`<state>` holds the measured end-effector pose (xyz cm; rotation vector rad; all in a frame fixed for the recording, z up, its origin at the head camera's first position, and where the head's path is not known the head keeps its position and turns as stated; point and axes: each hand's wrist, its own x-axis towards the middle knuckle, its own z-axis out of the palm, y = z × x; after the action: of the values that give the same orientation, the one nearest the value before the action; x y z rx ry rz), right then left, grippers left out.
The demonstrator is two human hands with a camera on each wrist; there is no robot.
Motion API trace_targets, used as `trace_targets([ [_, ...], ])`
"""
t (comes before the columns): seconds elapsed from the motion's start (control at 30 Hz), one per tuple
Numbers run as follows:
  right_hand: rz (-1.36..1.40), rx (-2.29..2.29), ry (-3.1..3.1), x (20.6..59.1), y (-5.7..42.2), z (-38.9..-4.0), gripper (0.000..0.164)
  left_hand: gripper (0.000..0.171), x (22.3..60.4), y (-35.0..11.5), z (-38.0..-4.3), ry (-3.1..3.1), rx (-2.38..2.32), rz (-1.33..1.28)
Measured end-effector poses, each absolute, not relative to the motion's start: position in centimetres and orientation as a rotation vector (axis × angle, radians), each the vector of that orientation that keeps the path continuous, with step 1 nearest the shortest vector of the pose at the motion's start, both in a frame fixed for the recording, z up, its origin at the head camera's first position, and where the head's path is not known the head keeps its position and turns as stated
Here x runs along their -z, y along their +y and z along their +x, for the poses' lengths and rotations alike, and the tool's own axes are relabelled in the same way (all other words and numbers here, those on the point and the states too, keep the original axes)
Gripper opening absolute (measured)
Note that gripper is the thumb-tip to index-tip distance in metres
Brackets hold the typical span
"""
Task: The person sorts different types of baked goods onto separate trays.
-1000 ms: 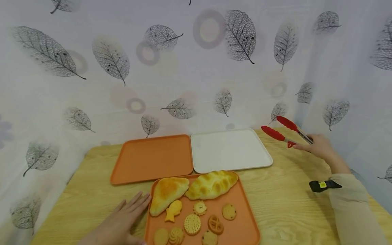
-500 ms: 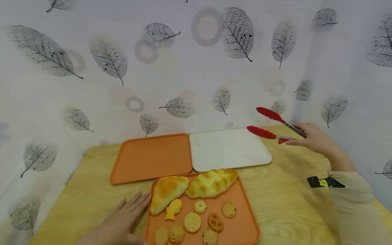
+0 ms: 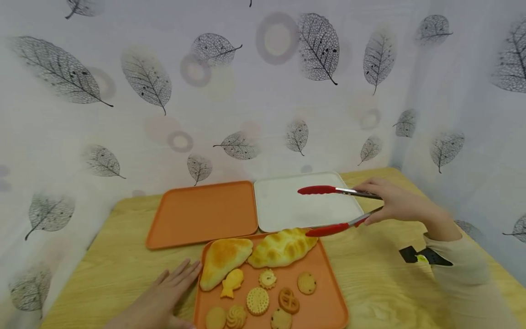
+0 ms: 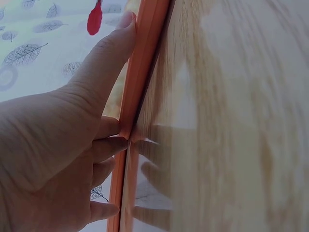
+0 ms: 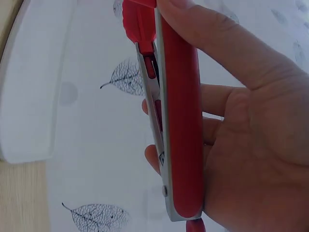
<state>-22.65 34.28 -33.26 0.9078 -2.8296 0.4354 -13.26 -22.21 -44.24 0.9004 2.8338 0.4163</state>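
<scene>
My right hand (image 3: 396, 203) grips red-tipped metal tongs (image 3: 328, 229), their two arms spread apart. In the head view the lower tip overlaps the right end of a braided bread loaf (image 3: 283, 248); whether it touches cannot be told. The right wrist view shows the tongs' red handle (image 5: 181, 125) between thumb and fingers. My left hand (image 3: 164, 292) lies with straight fingers against the left edge of the front orange tray (image 3: 333, 297); in the left wrist view its thumb and fingertips touch the rim (image 4: 140, 63). A triangular bread (image 3: 226, 260) lies beside the loaf.
Several cookies share the front tray, among them a fish-shaped one (image 3: 232, 282) and a pretzel-shaped one (image 3: 289, 300). Behind it stand another orange tray (image 3: 205, 212) and a white tray (image 3: 287, 201), side by side. A leaf-patterned cloth (image 3: 255, 91) hangs behind the wooden table (image 3: 111, 256).
The right hand has carried the open tongs leftward, first up, then down, from the table's right side to above the white tray and the loaf's end. My left hand has stayed put.
</scene>
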Motion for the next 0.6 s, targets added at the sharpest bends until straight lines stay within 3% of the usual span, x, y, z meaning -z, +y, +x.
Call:
trace_targets([
  [0.6, 1.176, -0.288, -2.803, 35.9, 28.4, -21.5, 0.078, 0.116, 44.8, -22.2, -13.3, 2.831, -0.413, 0.892],
])
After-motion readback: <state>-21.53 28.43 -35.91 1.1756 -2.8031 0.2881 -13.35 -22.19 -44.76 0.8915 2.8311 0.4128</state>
